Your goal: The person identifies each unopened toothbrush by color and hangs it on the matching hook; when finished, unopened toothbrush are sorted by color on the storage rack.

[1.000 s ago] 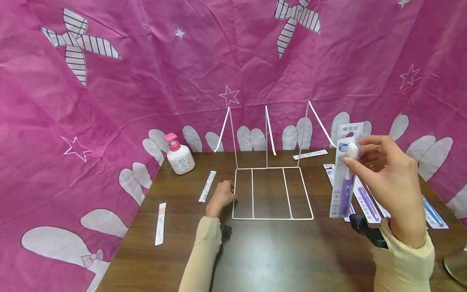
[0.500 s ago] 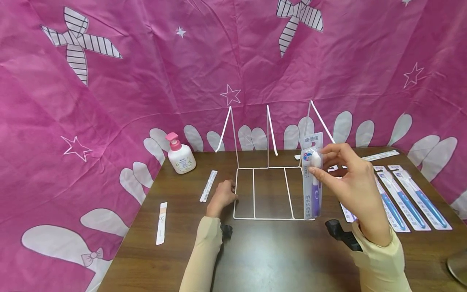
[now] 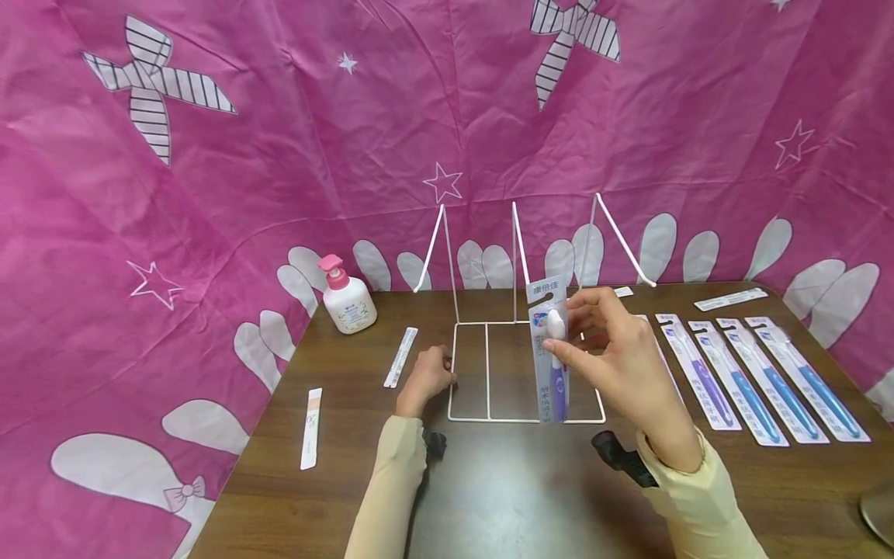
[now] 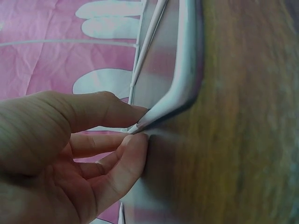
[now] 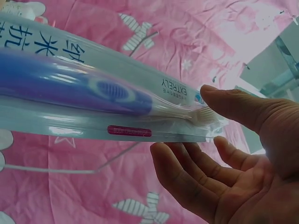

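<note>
My right hand [image 3: 618,353] pinches a packaged purple toothbrush [image 3: 557,388] near its bristle end, between thumb and fingers. The pack hangs upright over the right part of a white wire rack [image 3: 489,420], below the tip of its middle prong. In the right wrist view the clear blister and purple handle [image 5: 70,88] stretch left from the fingers. My left hand [image 3: 426,376] pinches the left side wire of the rack base at the table; in the left wrist view thumb and fingertips meet on the white wire [image 4: 173,100].
Several packaged toothbrushes [image 3: 757,388], purple and blue, lie in a row at the right. A white pump bottle [image 3: 349,304] stands at the back left. Narrow paper packets [image 3: 310,428] lie at the left, another strip [image 3: 730,300] at the back right. A pink curtain [image 3: 279,155] hangs behind.
My right hand has carried the purple toothbrush pack left, from beside the row of packs to over the rack, tilting it slightly. My left hand has stayed at the rack's left side.
</note>
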`<state>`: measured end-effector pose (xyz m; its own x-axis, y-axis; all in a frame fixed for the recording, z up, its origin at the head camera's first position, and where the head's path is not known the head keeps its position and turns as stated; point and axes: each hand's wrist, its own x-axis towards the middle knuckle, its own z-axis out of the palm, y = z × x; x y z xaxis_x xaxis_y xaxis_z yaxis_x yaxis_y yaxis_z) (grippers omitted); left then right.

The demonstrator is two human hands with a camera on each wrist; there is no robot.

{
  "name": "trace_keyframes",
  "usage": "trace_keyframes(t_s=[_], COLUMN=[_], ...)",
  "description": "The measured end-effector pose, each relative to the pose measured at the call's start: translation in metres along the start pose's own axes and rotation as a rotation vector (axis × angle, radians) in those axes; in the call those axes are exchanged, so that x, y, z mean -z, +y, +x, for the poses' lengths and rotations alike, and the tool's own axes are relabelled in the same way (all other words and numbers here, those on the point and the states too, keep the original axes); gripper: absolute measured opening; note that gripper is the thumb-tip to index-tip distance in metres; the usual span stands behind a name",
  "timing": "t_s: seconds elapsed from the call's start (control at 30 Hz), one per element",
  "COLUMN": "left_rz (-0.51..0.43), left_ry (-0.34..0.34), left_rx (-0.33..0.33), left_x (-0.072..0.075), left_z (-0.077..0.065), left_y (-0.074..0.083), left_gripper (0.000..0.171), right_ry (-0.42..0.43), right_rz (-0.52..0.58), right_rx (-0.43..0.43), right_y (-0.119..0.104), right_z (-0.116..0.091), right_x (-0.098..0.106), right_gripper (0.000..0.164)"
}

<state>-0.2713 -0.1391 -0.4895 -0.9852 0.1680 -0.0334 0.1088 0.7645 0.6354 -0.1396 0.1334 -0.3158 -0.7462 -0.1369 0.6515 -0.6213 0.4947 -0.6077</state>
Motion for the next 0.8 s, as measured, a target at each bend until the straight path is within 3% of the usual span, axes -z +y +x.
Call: trace_keyframes(t_s=[0.2, 0.8], left_rz=[-0.008, -0.023], left_ry=[0.002, -0.001], left_rx=[0.014, 0.001], left_x=[0.000, 0.002], left_z=[-0.001, -0.003], left_y=[0.000, 0.001], left_gripper=[0.033, 0.032], right_ry=[0.010, 0.026], right_rz=[0.064, 0.053], right_rx=[0.000, -0.010], right_y=[-0.002, 0.013], right_z=[0.001, 0.008], right_x=[-0.010, -0.026], right_gripper=[0.056, 0.061])
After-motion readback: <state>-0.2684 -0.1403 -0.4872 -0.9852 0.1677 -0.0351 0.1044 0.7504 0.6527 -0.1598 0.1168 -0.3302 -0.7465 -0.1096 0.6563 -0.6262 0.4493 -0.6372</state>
